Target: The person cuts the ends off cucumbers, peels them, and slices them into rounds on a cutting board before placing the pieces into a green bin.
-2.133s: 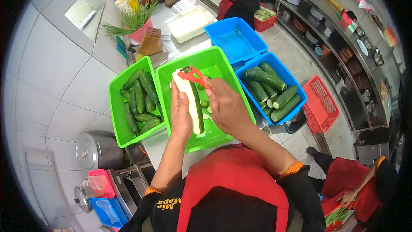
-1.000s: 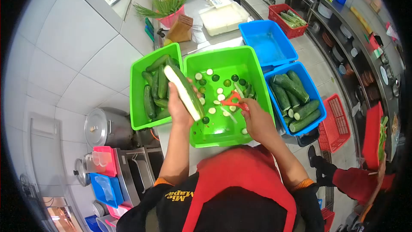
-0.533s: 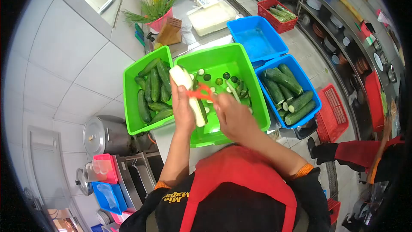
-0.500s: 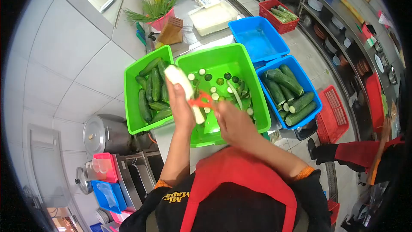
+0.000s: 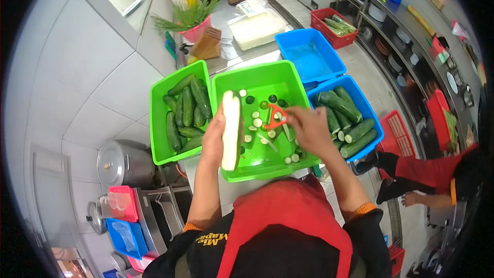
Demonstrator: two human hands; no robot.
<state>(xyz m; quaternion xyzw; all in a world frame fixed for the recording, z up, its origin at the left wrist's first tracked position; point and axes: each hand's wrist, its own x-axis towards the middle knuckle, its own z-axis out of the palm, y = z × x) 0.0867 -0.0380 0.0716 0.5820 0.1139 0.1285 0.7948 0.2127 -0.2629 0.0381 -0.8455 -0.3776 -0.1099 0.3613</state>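
Note:
Over the left part of the large green tub [image 5: 262, 172], my left hand [image 5: 212, 141] grips a mostly peeled, pale cucumber [image 5: 231, 131], with dark skin along its right edge. My right hand [image 5: 310, 127] holds an orange peeler [image 5: 275, 116] above the same tub, apart from the cucumber. Cut cucumber ends [image 5: 258, 122] and strips of peel lie below in the tub. Whole dark cucumbers [image 5: 188, 104] fill the smaller green tub [image 5: 153, 123] at the left. More cucumbers [image 5: 339, 104] with cut ends are in the blue tub [image 5: 380, 123] at the right.
Behind stand an empty blue tub [image 5: 311, 54], a white container [image 5: 257, 31], a wooden block [image 5: 207, 44] and a pink pot of green stalks [image 5: 196, 32]. A red crate [image 5: 333, 28] is on the floor. Another person [image 5: 432, 175] is at the right; a steel pot [image 5: 116, 163] stands left.
The peeler has come away from the cucumber and moved right with my right hand. The cucumber has turned more upright and its lower end is lower. The other person has shifted position.

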